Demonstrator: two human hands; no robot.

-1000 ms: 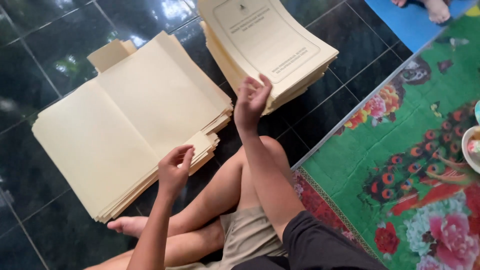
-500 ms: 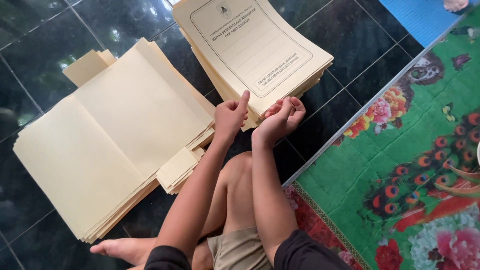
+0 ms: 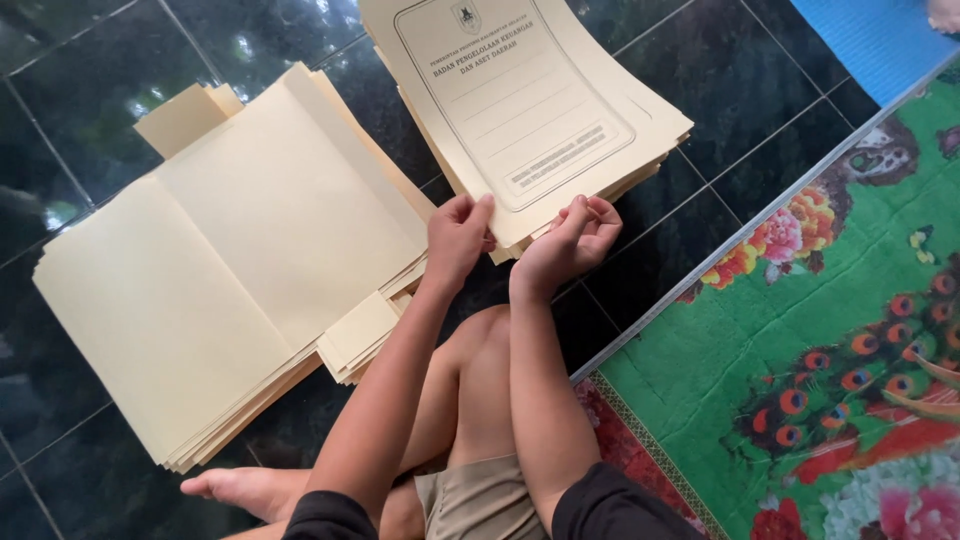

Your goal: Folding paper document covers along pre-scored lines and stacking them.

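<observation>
- Both hands meet at the near edge of the printed folder stack (image 3: 530,110): I see the left hand (image 3: 458,238) with fingers pinched on the top sheet's lower edge, and the right hand (image 3: 572,240) just beside it, fingers curled against the same edge.
- Whether the right hand truly grips the sheet I cannot tell; the two hands are close but not touching.
- Printed folder stack: cream, with a framed form on the top cover, lying tilted on the dark tiled floor (image 3: 700,200), beyond my bent knee (image 3: 490,340).
- Left of that stack, and near it, lies a broader pile of opened blank folders (image 3: 230,270), fanned at its edges; small flaps (image 3: 360,335) jut from its near right corner.
- Right of the printed stack, well apart, a green mat with flowers and peacock-feather eyes (image 3: 800,340) covers the floor.
- Beyond the mat, a blue mat (image 3: 880,40) shows at the far right corner.
- My bare foot (image 3: 240,490) rests below the blank pile.
</observation>
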